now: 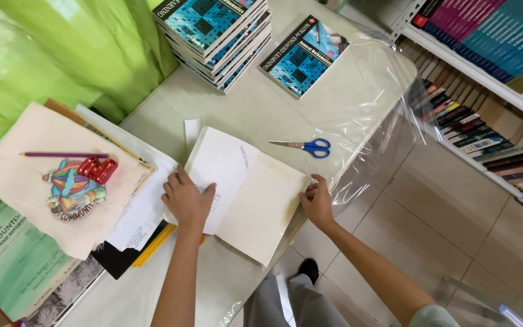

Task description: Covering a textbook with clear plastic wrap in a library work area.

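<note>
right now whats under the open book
A clear plastic sheet lies spread over the table and seems to run under the open book. The left hand and right hand press it flat, hiding whatever lies beneath.
</note>
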